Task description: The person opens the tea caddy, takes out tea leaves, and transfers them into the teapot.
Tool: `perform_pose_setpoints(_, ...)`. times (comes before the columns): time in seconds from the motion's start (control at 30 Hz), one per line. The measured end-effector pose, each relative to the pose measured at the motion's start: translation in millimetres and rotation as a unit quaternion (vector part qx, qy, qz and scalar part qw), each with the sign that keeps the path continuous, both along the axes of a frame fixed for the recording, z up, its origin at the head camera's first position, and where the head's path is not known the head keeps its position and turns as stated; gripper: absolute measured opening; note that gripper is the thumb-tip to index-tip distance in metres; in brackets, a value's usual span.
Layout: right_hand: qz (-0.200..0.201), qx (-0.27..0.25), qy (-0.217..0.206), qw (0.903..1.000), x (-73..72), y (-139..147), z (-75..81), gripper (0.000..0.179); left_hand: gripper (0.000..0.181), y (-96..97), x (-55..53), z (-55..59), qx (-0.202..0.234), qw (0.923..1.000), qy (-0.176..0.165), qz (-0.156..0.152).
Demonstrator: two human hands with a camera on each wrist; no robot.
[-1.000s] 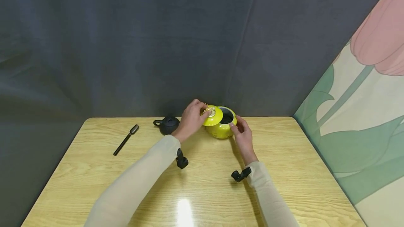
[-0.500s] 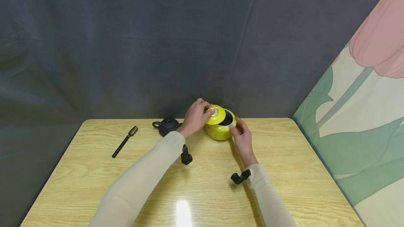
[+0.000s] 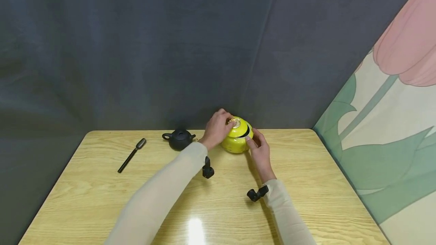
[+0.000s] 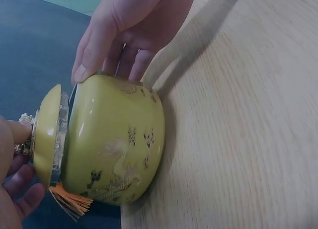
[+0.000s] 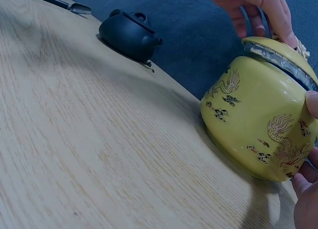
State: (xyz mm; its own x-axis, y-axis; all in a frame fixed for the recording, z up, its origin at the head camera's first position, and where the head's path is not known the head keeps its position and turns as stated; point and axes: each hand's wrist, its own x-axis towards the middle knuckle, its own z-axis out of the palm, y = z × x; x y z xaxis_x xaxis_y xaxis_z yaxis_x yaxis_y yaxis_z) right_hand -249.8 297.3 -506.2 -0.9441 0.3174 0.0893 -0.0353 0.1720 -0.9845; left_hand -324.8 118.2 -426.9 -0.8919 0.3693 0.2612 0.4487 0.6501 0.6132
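A yellow lidded jar (image 3: 235,146) with dragon patterns stands upright near the table's back edge. My left hand (image 3: 217,128) pinches the gold knob of its yellow lid (image 3: 240,129). The lid sits tilted over the mouth, leaving a dark crescent gap on the right. Beneath its rim a clear sealing ring (image 4: 61,132) shows in the left wrist view, and an orange tassel (image 4: 72,201) hangs by the lid. My right hand (image 3: 261,154) holds the jar's right side, thumb at the front near the rim, fingers round the side. The jar's contents are hidden.
A small black teapot (image 3: 180,139) stands left of the jar, close to my left forearm. Farther left lies a black-handled scoop (image 3: 132,155). A dark curtain (image 3: 163,56) hangs behind the table (image 3: 225,207), and a flower-patterned panel (image 3: 385,143) borders its right side.
My left hand has carried the lid rightward over the jar, and the open mouth has narrowed to a thin crescent. The right hand keeps its hold on the jar.
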Motion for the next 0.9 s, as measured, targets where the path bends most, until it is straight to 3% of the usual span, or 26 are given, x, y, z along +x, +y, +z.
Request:
perform_pose_setpoints(0.43, 0.000, -0.010, 0.006, 0.9999, 2.5, -9.5, 4.1, 0.056, 0.030, 8.4, -0.5, 2.6, -0.005, 1.0000, 0.001, -0.001)
perform_pose_setpoints(0.9, 0.003, 0.008, 0.010, 0.9999, 1.2, -11.5, 2.9, 0.054, 0.033, 7.2, 0.6, 1.9, -0.020, 0.9996, 0.004, -0.021)
